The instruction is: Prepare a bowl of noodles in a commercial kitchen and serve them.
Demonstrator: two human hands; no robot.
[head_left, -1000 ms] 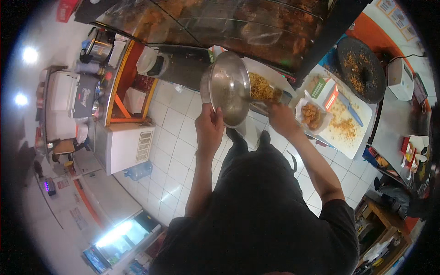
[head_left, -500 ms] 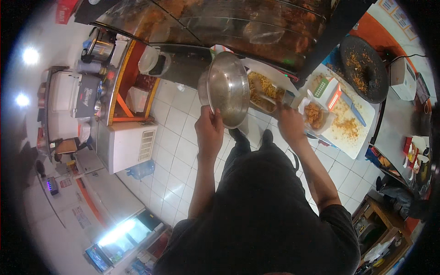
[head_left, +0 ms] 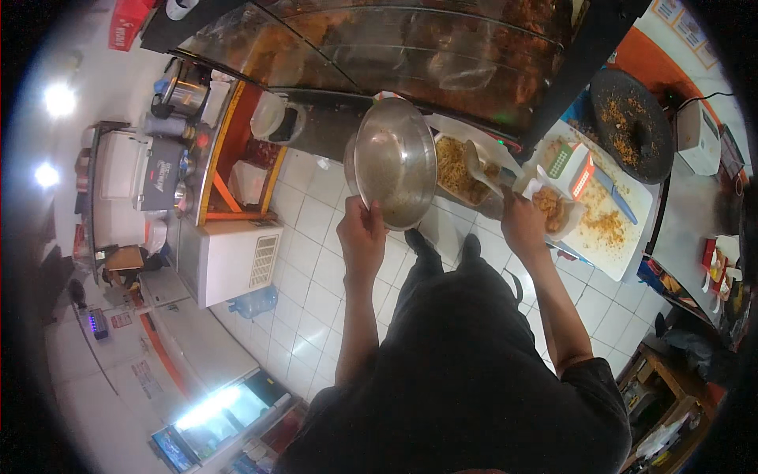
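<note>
A shiny metal bowl (head_left: 399, 158) is tipped toward its side, and my left hand (head_left: 363, 239) is closed on its lower rim, thumb over the edge. Just right of it, a box of yellowish noodles (head_left: 452, 163) stands at the counter edge. My right hand (head_left: 521, 217) is wrapped round the handle of a serving spoon (head_left: 477, 164), whose bowl end rests among the noodles. Beside that hand sits a paper-lined box of fried pieces (head_left: 549, 207). How much remains inside the metal bowl is hard to make out.
A white cutting board (head_left: 632, 249) with crumbs carries a blue-handled knife (head_left: 616, 197) and a green-and-orange carton (head_left: 570, 170). Behind it lies a round black pan (head_left: 632, 118) with crumbs. A glass-fronted display case (head_left: 379, 51) rises ahead. To the left stands a white chest (head_left: 233, 261).
The spoon has shifted within the noodle box, and its bowl end shows more clearly now. The metal bowl has turned, showing more of its inside. The whole view has swung slightly.
</note>
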